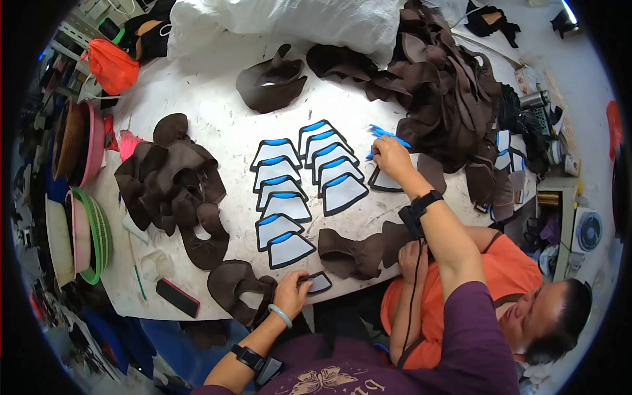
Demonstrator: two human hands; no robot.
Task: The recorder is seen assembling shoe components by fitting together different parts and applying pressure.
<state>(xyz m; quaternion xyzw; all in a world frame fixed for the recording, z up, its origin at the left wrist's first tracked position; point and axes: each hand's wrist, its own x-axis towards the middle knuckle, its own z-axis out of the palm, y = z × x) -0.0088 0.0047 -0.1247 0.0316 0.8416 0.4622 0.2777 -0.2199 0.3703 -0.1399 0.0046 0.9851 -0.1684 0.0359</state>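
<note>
My left hand [291, 293], a bangle on its wrist, is closed at the table's near edge on a small dark-edged grey panel [320, 283]. Farther right, my right hand [393, 160] reaches across the table, its fingers pinched on a blue strip [370, 156]. More blue strips [390, 136] lie just beyond its fingertips. Under that hand rests a pale panel with a dark border [387, 180], partly hidden. Left of it, several white panels with dark borders and blue top edges overlap in a left column [283, 195] and a right column [343, 191].
Dark brown shaped pieces lie heaped at the left [174, 174], far right [447, 85] and near front [355, 253]. A dark red-edged phone [178, 297] sits front left. Baskets [99, 237] stand beside the table. A person in orange [454, 296] leans in at the right.
</note>
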